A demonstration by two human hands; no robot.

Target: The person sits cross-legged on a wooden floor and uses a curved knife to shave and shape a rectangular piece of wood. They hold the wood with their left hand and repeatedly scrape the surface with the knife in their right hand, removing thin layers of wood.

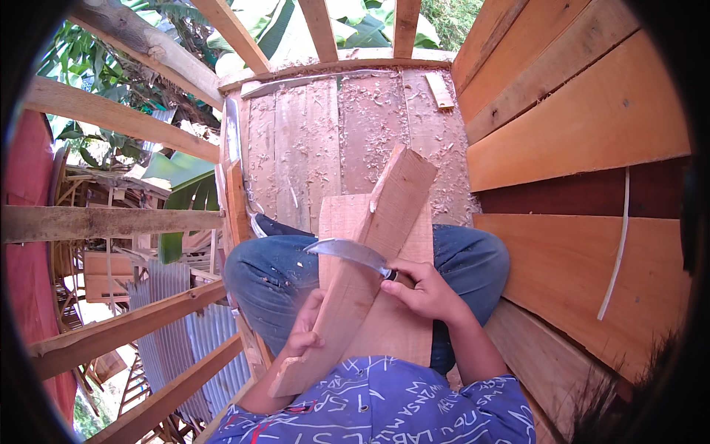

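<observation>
A curved-blade knife [347, 251] is in my right hand [429, 294], with the fingers wrapped round its dark handle. Its blade points left, across the upper face of a narrow wooden plank [399, 200]. That plank slants from my belly at lower left to a far end at upper right. Fingers of my left hand [305, 325] grip its left edge, below the blade. Under the plank, a wider pale board [403, 325] lies across my lap. Whether the blade touches the plank, I cannot tell.
I sit with legs folded on a plank floor [307, 140] strewn with wood shavings. A small wood offcut [438, 90] lies at the far right. Orange-brown board walls [569, 133] rise on the right; open wooden rails [118, 223] stand on the left. A pale strip [620, 244] hangs at right.
</observation>
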